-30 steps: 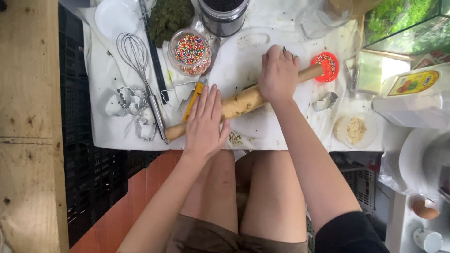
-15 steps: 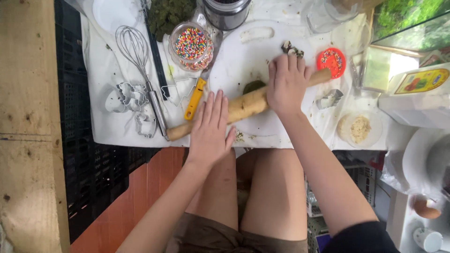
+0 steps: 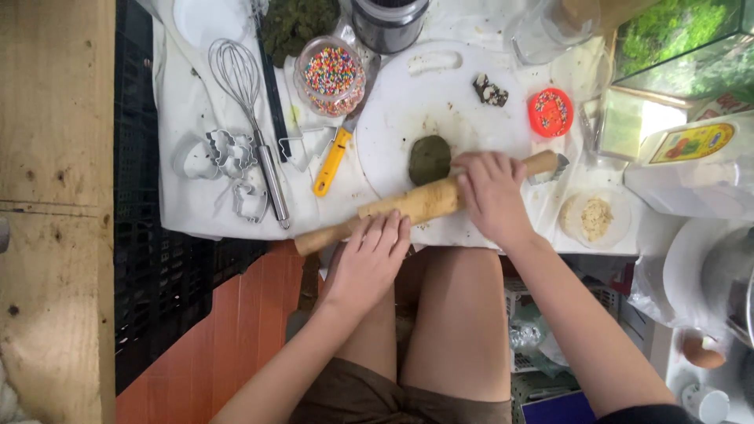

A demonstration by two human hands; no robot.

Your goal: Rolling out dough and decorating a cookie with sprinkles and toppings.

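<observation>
The rolling pin [image 3: 416, 206] has rolled back toward you, uncovering the green dough [image 3: 430, 158]; your left hand [image 3: 369, 263] and right hand [image 3: 491, 196] press it flat-palmed, fingers extended.

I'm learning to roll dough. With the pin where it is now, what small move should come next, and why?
Probably push the rolling pin forward onto the dough. The green lump sits unflattened on the white board, just beyond the pin, and both the left hand and the right hand lie flat on the pin, ready to roll.
</observation>
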